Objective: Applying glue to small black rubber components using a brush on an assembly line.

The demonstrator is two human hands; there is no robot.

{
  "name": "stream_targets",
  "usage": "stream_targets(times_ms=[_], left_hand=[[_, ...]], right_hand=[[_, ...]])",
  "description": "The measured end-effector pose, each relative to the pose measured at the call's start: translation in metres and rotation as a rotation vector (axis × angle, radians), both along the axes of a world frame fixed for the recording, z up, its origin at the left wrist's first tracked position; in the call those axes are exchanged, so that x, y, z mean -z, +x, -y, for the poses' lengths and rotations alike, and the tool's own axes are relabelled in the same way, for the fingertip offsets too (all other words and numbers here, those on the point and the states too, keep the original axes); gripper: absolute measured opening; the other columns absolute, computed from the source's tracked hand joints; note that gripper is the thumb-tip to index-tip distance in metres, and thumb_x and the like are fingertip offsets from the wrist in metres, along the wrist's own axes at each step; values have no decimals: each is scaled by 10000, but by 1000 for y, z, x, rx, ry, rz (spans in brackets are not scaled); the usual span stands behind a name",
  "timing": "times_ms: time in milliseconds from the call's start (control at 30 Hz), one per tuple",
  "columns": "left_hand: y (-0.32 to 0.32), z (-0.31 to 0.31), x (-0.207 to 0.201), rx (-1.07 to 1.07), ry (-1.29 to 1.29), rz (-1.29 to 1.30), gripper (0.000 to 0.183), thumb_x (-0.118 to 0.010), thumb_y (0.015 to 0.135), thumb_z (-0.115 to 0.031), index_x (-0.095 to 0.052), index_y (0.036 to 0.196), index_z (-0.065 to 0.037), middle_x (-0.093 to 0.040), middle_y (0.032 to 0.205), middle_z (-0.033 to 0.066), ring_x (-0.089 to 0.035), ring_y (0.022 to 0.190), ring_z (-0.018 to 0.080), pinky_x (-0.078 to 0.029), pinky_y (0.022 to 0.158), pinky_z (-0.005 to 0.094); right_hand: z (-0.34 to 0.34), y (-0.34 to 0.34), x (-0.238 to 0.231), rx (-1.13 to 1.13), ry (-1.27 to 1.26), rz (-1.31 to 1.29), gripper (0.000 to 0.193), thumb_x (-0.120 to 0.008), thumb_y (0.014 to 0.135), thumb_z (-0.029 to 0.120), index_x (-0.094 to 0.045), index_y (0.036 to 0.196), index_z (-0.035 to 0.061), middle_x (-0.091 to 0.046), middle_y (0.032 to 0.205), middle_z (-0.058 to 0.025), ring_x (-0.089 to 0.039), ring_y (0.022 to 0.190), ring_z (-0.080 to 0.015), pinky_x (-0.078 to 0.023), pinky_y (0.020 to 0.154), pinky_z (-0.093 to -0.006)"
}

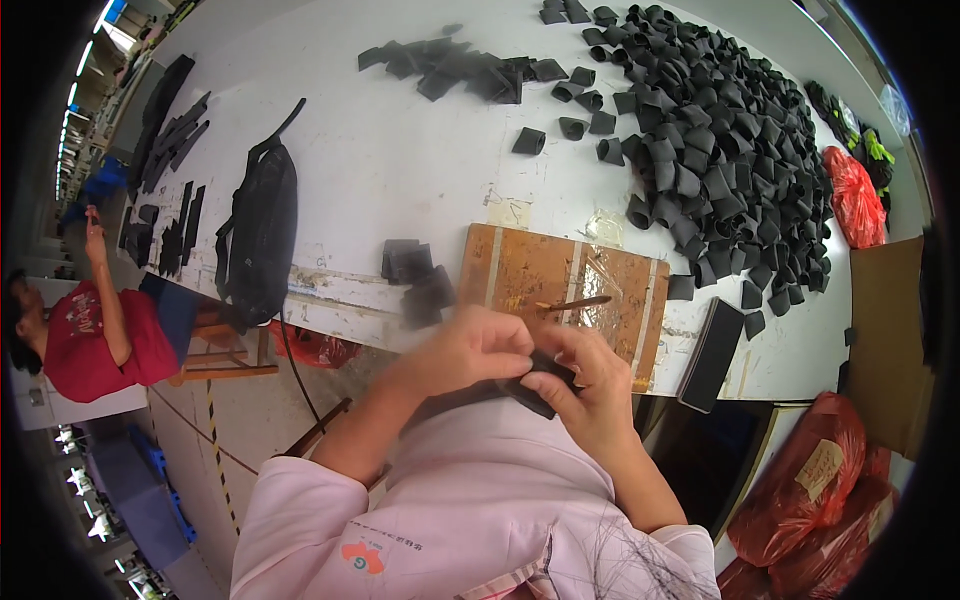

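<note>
- Hands nearly together: right hand (598,385) pinching, left hand (470,348) unclear whether gripping.
- White table (350,180) beyond.
- Heap of black loops (720,150), far right.
- Brown board (510,265), just beyond hands.
- Black piece (533,398), between hands, in right hand.

The broad flat table (340,170) was white; at two o'clock, heaped tubular fabric pieces (720,150) were charcoal. The rectangular wooden board (545,275) at centre was orange-brown with pale stripes. At six, the short-sleeved cloth shirt (450,490) was pale pink; at eight, narrow floor tape (217,450) was striped yellow and black.
</note>
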State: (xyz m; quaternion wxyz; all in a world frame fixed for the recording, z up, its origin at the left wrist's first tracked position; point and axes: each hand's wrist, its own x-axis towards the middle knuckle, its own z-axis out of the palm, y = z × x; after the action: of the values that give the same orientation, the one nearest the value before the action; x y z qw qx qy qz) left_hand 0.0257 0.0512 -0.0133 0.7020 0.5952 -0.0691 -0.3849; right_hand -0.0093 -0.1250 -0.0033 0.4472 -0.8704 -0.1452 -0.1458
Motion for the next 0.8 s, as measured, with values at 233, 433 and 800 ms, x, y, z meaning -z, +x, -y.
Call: stream_targets(times_ms=[233, 433, 800], left_hand=[[-34, 30, -14, -470, -266, -162, 236, -617, 751, -102, -550, 951, 5, -605, 833, 60, -566, 743, 103, -434, 647, 218], [-34, 38, -12, -465, -134, -77, 138, -615, 748, -7, -589, 882, 14, -620, 777, 38, -559, 670, 58, -437, 580, 181], [-36, 56, -10, -462, 420, 840, 82, -588, 770, 15, -515, 805, 3, -568, 690, 24, -535, 555, 61, -432, 482, 220]], right_hand=[[16, -4, 2, -4, 1323, -900, 91, -567, 853, 112, -581, 856, 22, -623, 783, -38, -570, 679, -80, -459, 625, -208], [18, -4, 6, -55, 1371, -992, 96, -580, 847, 119, -574, 856, 24, -615, 770, -16, -549, 653, -63, -449, 608, -212], [9, -9, 0, 44, 228, -119, 149, -648, 688, -9, -580, 821, -3, -519, 726, -102, -529, 647, -221, -434, 520, -303]])
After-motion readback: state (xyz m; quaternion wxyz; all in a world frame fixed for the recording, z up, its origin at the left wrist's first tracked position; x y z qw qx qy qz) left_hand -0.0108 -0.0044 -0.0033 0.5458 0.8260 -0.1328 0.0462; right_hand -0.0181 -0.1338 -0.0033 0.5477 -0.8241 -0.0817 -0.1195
